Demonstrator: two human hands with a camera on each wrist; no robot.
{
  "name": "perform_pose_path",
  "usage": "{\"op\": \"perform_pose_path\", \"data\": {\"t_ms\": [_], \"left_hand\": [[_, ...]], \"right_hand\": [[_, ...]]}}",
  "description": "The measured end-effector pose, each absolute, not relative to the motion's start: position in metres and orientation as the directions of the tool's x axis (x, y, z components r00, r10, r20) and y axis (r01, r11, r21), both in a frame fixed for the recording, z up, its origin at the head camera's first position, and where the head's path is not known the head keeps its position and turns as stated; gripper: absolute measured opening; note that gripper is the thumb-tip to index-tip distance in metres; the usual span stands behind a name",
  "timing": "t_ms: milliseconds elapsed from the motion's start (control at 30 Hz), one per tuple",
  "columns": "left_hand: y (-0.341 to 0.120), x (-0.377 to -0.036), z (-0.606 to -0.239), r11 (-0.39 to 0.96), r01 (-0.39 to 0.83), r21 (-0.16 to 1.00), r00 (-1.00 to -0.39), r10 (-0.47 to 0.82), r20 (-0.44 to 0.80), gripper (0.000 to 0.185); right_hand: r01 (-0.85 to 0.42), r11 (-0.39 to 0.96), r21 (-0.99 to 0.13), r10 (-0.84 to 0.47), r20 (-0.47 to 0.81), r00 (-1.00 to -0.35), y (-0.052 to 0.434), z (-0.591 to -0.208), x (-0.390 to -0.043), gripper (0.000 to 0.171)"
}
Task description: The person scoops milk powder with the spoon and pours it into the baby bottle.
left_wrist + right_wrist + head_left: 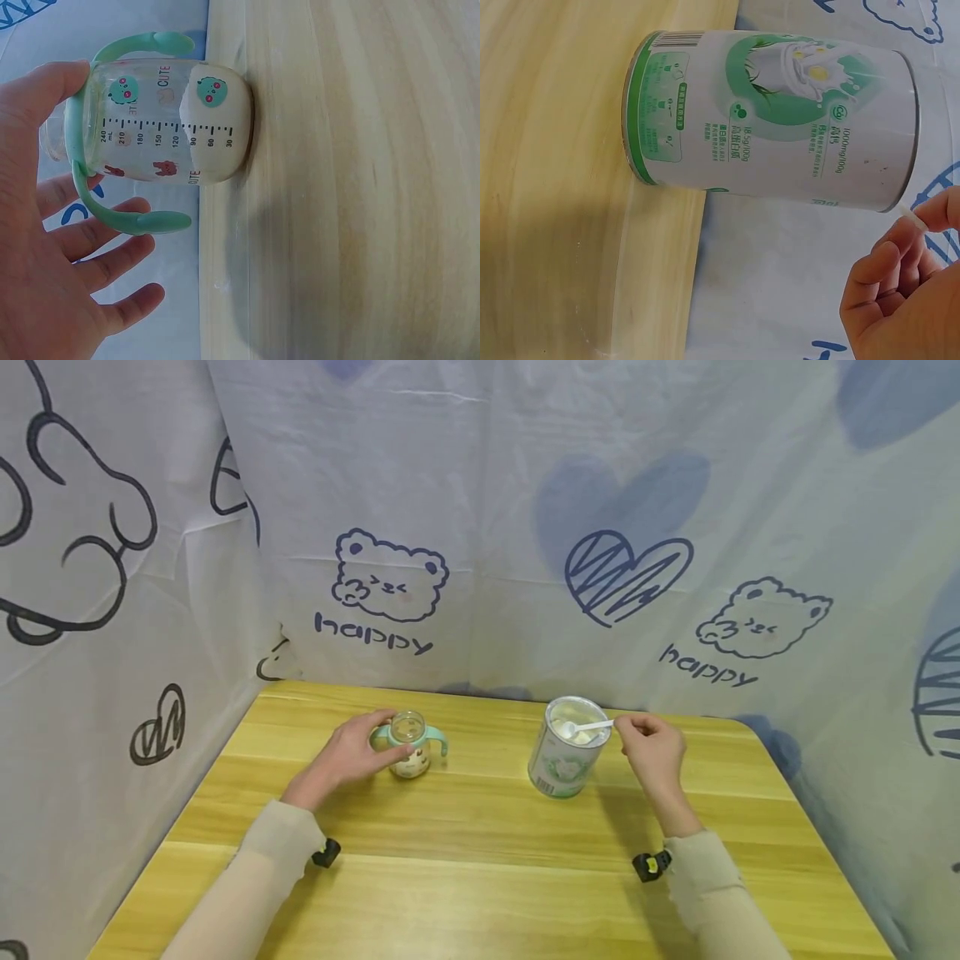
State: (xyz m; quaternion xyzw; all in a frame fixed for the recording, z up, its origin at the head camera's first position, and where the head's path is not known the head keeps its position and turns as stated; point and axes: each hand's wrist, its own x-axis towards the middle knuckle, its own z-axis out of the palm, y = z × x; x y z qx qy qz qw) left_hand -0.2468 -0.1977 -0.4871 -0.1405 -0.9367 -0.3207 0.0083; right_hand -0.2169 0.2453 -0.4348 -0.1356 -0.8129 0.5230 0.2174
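Observation:
A clear baby bottle (409, 748) with mint handles stands open-topped on the wooden table (480, 877), left of centre. My left hand (381, 741) grips it round the neck, thumb on one side and fingers on the other. In the left wrist view the bottle (165, 124) holds white powder at its base, and my fingers (112, 262) lie behind one handle. An open green-and-white milk powder tin (564, 762) stands right of centre. My right hand (624, 727) pinches the handle of a white spoon (588, 727) whose bowl lies in the tin. The right wrist view shows the tin (772, 120) and my fingertips (900, 240) on the spoon handle.
A white cloth backdrop (480, 527) printed with bears and hearts closes in the table at the back and on both sides. Bare wood lies between the bottle and the tin and along the near edge. Black camera straps sit on both wrists.

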Motion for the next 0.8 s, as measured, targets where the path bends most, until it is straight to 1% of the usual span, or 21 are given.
{"op": "perform_pose_path", "data": {"t_ms": [233, 600, 800], "left_hand": [[-0.1978, -0.2453, -0.4861, 0.75, 0.269, 0.604, -0.961, 0.255, 0.112, 0.085], [-0.1979, -0.2448, -0.4844, 0.745, 0.263, 0.613, -0.962, 0.253, 0.105, 0.085], [-0.1979, -0.2449, -0.4844, 0.744, 0.265, 0.614, -0.961, 0.253, 0.107, 0.084]], "right_hand": [[-0.01, 0.484, -0.875, 0.414, 0.239, -0.878, 0.2421, -0.4368, -0.2201, 0.02], [-0.016, 0.506, -0.863, 0.391, 0.245, -0.887, 0.2409, -0.437, -0.2218, 0.023], [-0.017, 0.54, -0.842, 0.387, 0.266, -0.883, 0.2413, -0.4384, -0.2216, 0.024]]}}
